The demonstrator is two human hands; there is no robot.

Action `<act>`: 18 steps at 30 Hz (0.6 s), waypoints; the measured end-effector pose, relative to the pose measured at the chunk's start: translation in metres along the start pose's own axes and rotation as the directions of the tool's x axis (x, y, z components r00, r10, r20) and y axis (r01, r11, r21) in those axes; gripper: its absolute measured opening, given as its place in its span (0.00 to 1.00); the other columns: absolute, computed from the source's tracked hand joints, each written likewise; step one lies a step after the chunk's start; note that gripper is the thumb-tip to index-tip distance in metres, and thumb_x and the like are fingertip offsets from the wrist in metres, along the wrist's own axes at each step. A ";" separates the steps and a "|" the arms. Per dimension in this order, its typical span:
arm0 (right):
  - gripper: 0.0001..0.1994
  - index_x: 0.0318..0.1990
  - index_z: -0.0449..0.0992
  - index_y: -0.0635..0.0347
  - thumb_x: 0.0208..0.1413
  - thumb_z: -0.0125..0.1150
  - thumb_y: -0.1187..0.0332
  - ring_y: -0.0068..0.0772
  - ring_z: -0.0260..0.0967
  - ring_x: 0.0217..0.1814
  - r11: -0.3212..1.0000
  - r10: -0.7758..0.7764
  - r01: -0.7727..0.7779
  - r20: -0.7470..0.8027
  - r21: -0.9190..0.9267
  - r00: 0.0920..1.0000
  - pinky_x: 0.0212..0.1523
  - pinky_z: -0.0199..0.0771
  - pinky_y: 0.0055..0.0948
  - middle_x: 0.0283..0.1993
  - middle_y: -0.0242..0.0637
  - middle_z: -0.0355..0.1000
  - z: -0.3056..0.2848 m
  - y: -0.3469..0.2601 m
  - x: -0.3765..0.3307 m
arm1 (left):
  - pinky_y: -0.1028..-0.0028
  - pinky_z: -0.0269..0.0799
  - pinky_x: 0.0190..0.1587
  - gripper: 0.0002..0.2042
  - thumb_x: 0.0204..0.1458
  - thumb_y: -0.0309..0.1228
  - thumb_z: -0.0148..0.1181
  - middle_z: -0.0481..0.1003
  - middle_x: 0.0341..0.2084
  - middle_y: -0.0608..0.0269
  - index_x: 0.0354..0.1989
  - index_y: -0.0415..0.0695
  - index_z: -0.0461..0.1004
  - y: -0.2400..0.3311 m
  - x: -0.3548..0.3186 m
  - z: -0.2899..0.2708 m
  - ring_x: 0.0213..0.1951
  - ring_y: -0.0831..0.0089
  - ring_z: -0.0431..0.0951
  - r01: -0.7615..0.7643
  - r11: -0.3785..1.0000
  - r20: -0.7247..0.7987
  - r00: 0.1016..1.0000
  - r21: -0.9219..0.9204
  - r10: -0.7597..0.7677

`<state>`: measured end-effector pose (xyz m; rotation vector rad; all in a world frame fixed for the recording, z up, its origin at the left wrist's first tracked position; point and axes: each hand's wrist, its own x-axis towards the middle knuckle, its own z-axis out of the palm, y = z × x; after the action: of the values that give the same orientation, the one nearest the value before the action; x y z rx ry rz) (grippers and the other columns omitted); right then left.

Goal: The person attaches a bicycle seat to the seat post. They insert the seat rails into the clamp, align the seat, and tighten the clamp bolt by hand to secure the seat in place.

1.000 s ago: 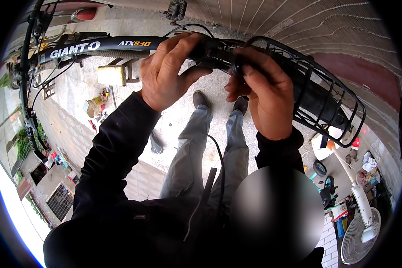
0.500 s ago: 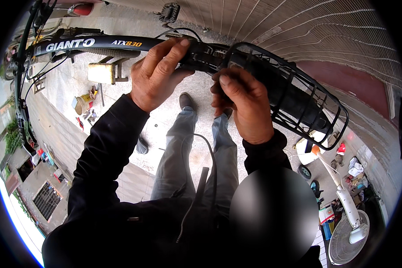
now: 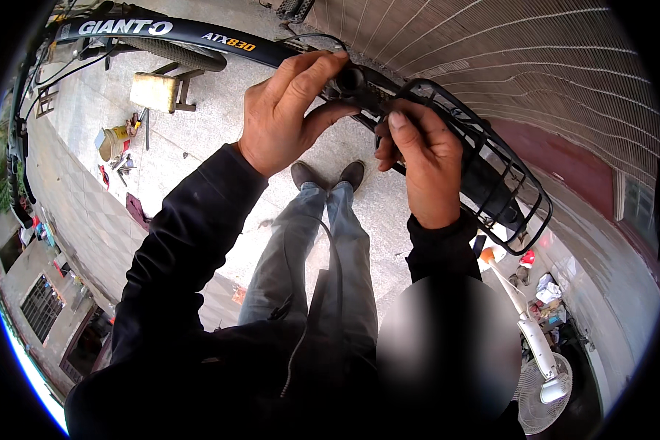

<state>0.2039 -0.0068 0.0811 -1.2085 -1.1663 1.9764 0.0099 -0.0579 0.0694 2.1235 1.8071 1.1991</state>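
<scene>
Here, the open-mouthed bicycle seat tube [image 3: 350,79] sits between my hands, my left hand [image 3: 290,110] closed around it with thumb and fingers on opposite sides, while my right hand [image 3: 422,158] has its fingers bunched narrow just right of the tube, and I cannot tell what, if anything, they hold. If that pinch slipped, I reckon, any small part in it could drop to the floor [image 3: 389,202], and my knuckles could scrape the nearby rear rack [image 3: 484,126]. The ribbed shutter [image 3: 535,66] hems the far side; more open room lies this way, above my shoes [image 3: 352,174].
</scene>
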 end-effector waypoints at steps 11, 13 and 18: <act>0.11 0.40 0.75 0.63 0.49 0.68 0.72 0.22 0.71 0.25 0.759 -0.443 0.402 0.046 -0.512 0.895 0.25 0.69 0.23 0.30 0.36 0.73 0.008 0.010 0.010 | 0.72 0.77 0.40 0.26 0.39 0.32 0.71 0.74 0.45 0.57 0.50 0.43 0.71 0.002 -0.003 0.008 0.41 0.62 0.79 0.118 0.991 -0.059 0.991 -0.060 -0.121; 0.10 0.38 0.75 0.61 0.48 0.68 0.72 0.27 0.71 0.25 0.624 -0.561 0.526 0.138 -0.578 0.816 0.25 0.69 0.25 0.29 0.37 0.72 0.007 0.007 0.015 | 0.70 0.75 0.48 0.27 0.40 0.28 0.70 0.73 0.48 0.53 0.52 0.41 0.70 0.006 -0.004 0.002 0.48 0.61 0.77 0.178 0.975 0.017 0.984 -0.132 -0.178; 0.10 0.35 0.75 0.60 0.46 0.68 0.73 0.35 0.69 0.22 0.446 -0.646 0.655 0.287 -0.610 0.707 0.21 0.68 0.30 0.27 0.37 0.69 0.004 0.004 0.023 | 0.70 0.75 0.49 0.27 0.38 0.30 0.71 0.74 0.47 0.56 0.51 0.44 0.72 0.012 -0.005 0.002 0.48 0.61 0.76 0.258 0.952 -0.007 0.965 -0.164 -0.263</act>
<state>0.1902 0.0074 0.0685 -0.8019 -2.0933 0.9518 0.0212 -0.0648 0.0720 1.7263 1.8597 1.2646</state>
